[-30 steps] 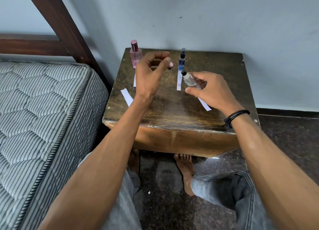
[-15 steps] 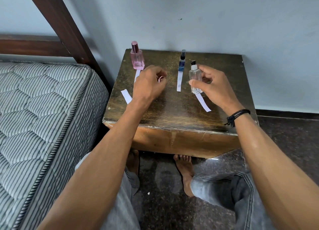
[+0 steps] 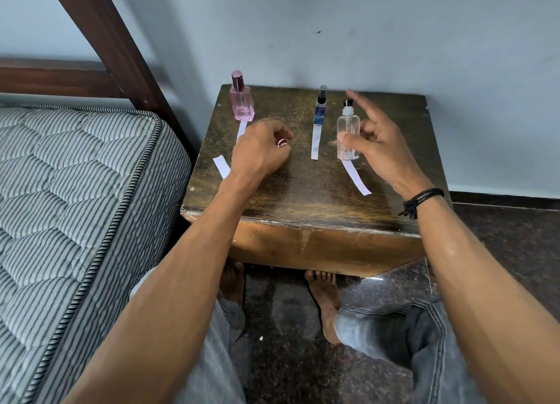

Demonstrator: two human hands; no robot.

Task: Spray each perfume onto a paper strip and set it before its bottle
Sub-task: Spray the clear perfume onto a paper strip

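Note:
Three perfume bottles stand at the back of a dark wooden table (image 3: 303, 197): a pink bottle (image 3: 241, 103), a slim blue bottle (image 3: 320, 108) and a clear bottle (image 3: 348, 127). A white paper strip (image 3: 241, 130) lies before the pink one, another strip (image 3: 315, 143) before the blue one, and a third strip (image 3: 357, 178) runs out from under the clear one. My right hand (image 3: 378, 149) has its thumb and curled fingers on the upright clear bottle, index finger raised. My left hand (image 3: 260, 152) rests fisted on the table, pinching a small shiny cap (image 3: 281, 142).
A spare paper strip (image 3: 221, 167) lies at the table's left edge beside my left wrist. A striped mattress (image 3: 75, 206) and a dark wooden bed frame (image 3: 115, 40) stand close on the left. The wall runs right behind the bottles. My knees and bare feet are under the table.
My right hand turned the clear bottle upright and lowered it onto the table at the end of its strip. My left hand dropped from mid-air to rest on the table.

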